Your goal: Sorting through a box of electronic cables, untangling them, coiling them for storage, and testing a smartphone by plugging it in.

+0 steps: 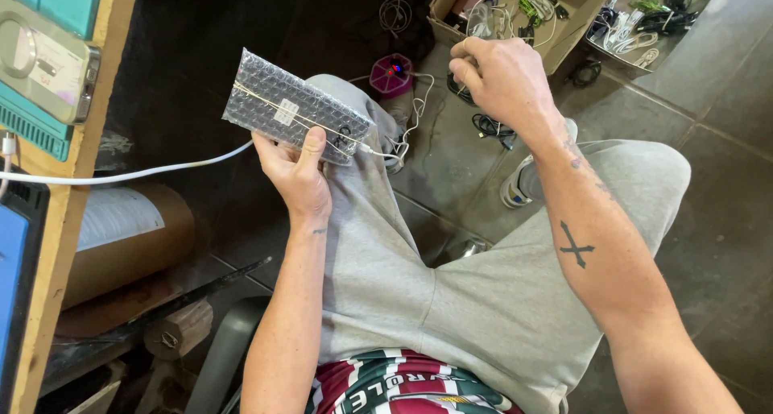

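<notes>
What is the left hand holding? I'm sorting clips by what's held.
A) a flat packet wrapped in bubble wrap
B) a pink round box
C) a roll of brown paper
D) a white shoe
A: the left hand grips a flat bubble-wrapped packet by its lower edge, thumb on top, above the grey-clad knee, while the right hand is raised nearer the cardboard box of cables.

Grey tiled floor — cardboard box, loose cables, magenta box.
</notes>
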